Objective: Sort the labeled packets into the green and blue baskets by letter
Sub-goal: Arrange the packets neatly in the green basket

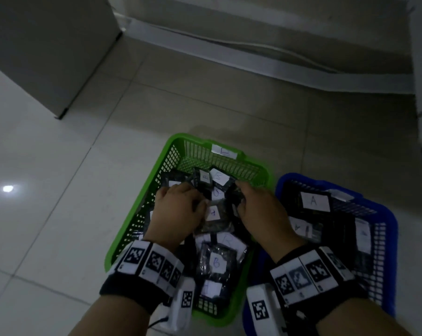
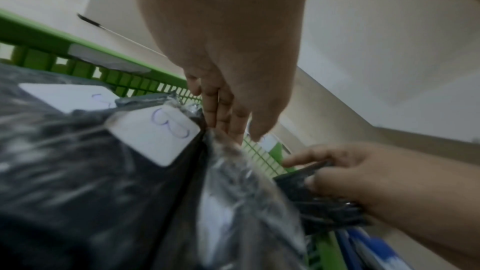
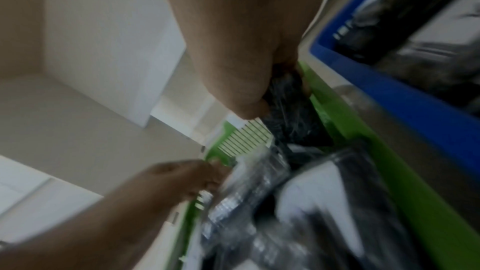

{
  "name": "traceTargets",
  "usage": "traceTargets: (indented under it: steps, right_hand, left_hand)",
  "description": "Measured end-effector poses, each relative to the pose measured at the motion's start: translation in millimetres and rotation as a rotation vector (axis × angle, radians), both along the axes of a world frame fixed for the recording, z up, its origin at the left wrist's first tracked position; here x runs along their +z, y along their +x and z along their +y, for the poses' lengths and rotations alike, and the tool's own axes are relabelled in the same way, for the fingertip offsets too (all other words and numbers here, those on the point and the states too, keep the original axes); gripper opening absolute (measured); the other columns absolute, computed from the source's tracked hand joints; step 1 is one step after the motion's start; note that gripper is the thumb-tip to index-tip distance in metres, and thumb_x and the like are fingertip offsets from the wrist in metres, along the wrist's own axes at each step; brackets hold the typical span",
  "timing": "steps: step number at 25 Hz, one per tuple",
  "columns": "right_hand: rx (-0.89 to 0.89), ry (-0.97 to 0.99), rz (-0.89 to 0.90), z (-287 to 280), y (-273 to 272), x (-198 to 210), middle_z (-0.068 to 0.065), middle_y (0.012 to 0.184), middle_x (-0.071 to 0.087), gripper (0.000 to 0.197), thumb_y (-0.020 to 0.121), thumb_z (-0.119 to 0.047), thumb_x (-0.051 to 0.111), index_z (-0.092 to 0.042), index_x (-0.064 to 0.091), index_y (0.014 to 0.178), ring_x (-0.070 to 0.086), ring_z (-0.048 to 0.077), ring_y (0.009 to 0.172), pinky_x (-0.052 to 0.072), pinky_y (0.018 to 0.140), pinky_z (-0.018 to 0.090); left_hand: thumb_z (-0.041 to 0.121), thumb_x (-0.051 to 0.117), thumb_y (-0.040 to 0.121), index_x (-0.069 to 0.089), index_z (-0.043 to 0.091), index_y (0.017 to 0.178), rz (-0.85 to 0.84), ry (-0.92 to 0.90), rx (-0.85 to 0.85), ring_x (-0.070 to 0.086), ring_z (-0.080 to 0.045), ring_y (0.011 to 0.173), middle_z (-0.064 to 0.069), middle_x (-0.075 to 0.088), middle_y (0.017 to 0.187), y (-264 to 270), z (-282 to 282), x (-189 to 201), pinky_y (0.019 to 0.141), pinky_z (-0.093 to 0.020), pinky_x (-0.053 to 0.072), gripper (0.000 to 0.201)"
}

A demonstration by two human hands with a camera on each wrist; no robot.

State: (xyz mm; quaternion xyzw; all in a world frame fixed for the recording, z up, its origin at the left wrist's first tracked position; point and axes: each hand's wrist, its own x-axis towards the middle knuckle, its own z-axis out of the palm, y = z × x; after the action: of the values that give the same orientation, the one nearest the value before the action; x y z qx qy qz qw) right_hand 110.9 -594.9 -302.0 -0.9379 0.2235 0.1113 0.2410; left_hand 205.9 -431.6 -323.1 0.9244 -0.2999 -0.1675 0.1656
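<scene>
Both hands are down in the green basket (image 1: 176,141), which is full of black packets with white letter labels. My left hand (image 1: 178,202) lies over the pile at its left; in the left wrist view its fingers (image 2: 221,110) are straight and slide down beside a packet marked B (image 2: 155,137). My right hand (image 1: 251,202) grips a crumpled black packet (image 2: 324,208) near the basket's right wall; its label is hidden. The right wrist view shows that packet (image 3: 288,110) under the curled fingers. The blue basket (image 1: 302,177) stands to the right and holds packets marked A (image 1: 314,201).
Both baskets stand side by side on a pale tiled floor (image 1: 59,214). A white cabinet (image 1: 47,57) is at the back left and a wall skirting (image 1: 253,44) runs behind. A paper label (image 1: 223,151) is stuck on the green basket's far rim.
</scene>
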Motion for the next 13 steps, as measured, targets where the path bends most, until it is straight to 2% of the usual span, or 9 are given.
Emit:
traceTargets:
  steps: [2, 3, 4, 5, 6, 7, 9, 11, 13]
  right_hand:
    - [-0.05, 0.041, -0.087, -4, 2, 13, -0.001, 0.082, 0.059, 0.033, 0.095, -0.019, 0.042, -0.025, 0.05, 0.126, 0.057, 0.016, 0.073, 0.039, 0.053, 0.026]
    - [-0.087, 0.124, -0.161, -4, 3, 17, -0.003, 0.087, 0.062, 0.032, 0.096, -0.019, 0.042, -0.026, 0.052, 0.125, 0.059, 0.014, 0.077, 0.044, 0.057, 0.026]
    - [-0.114, 0.229, -0.24, -1, 4, 18, -0.004, 0.099, 0.065, 0.033, 0.097, -0.017, 0.043, -0.028, 0.053, 0.126, 0.061, 0.012, 0.087, 0.05, 0.068, 0.025]
    - [-0.111, 0.322, -0.306, 3, 3, 17, -0.007, 0.113, 0.064, 0.036, 0.096, -0.015, 0.046, -0.029, 0.054, 0.128, 0.059, 0.008, 0.101, 0.05, 0.081, 0.02]
    - [-0.08, 0.401, -0.339, 7, 4, 13, -0.009, 0.125, 0.059, 0.041, 0.095, -0.011, 0.05, -0.029, 0.054, 0.131, 0.053, 0.004, 0.112, 0.044, 0.091, 0.011]
    - [-0.031, 0.476, -0.327, 12, 4, 9, -0.01, 0.131, 0.053, 0.046, 0.092, -0.007, 0.053, -0.028, 0.052, 0.134, 0.047, 0.001, 0.119, 0.036, 0.094, 0.002]
    - [0.083, 0.61, -0.212, 18, 6, 0, -0.01, 0.136, 0.045, 0.056, 0.088, 0.002, 0.054, -0.022, 0.048, 0.137, 0.041, 0.002, 0.127, 0.027, 0.094, -0.004]
    - [0.127, 0.702, -0.144, 18, 9, -8, -0.008, 0.137, 0.046, 0.054, 0.084, 0.009, 0.048, -0.017, 0.055, 0.131, 0.04, 0.003, 0.129, 0.029, 0.1, 0.002]
    - [-0.084, 0.701, -0.184, 14, 17, -19, -0.002, 0.128, 0.059, 0.041, 0.085, 0.007, 0.046, -0.015, 0.067, 0.113, 0.054, 0.009, 0.118, 0.043, 0.1, 0.019]
  left_hand:
    - [0.037, 0.048, 0.091, 0.068, 0.03, 0.102, -0.009, -0.067, 0.044, 0.057, -0.016, 0.101, 0.01, 0.062, 0.102, 2, -4, 4, 0.095, -0.034, 0.034, 0.024]
    - [0.035, 0.048, 0.093, 0.067, 0.028, 0.105, 0.026, -0.141, 0.088, 0.059, -0.017, 0.098, 0.007, 0.064, 0.101, 2, -7, 6, 0.088, -0.031, 0.04, 0.024]
    - [0.036, 0.047, 0.094, 0.065, 0.026, 0.11, 0.108, -0.228, 0.156, 0.061, -0.017, 0.095, 0.004, 0.066, 0.101, 2, -10, 8, 0.082, -0.028, 0.044, 0.026]
    - [0.038, 0.046, 0.095, 0.062, 0.024, 0.115, 0.221, -0.306, 0.247, 0.062, -0.016, 0.095, 0.002, 0.067, 0.101, 2, -15, 9, 0.079, -0.026, 0.046, 0.029]
    - [0.042, 0.047, 0.094, 0.06, 0.023, 0.118, 0.347, -0.383, 0.356, 0.063, -0.015, 0.095, 0.001, 0.067, 0.102, 2, -19, 10, 0.081, -0.026, 0.048, 0.033]
    - [0.046, 0.051, 0.091, 0.058, 0.023, 0.12, 0.44, -0.451, 0.463, 0.063, -0.016, 0.097, 0.001, 0.067, 0.102, 2, -21, 9, 0.084, -0.029, 0.05, 0.038]
    - [0.047, 0.061, 0.084, 0.053, 0.024, 0.122, 0.49, -0.492, 0.579, 0.064, -0.017, 0.097, 0.001, 0.066, 0.104, 5, -21, 6, 0.086, -0.035, 0.053, 0.045]
    - [0.031, 0.066, 0.081, 0.047, 0.023, 0.126, 0.444, -0.422, 0.585, 0.062, -0.018, 0.093, 0.001, 0.064, 0.103, 10, -16, 3, 0.078, -0.031, 0.051, 0.049]
    - [0.021, 0.066, 0.079, 0.044, 0.024, 0.128, 0.405, -0.377, 0.565, 0.061, -0.019, 0.087, 0.0, 0.063, 0.1, 15, -11, 1, 0.072, -0.026, 0.046, 0.053]
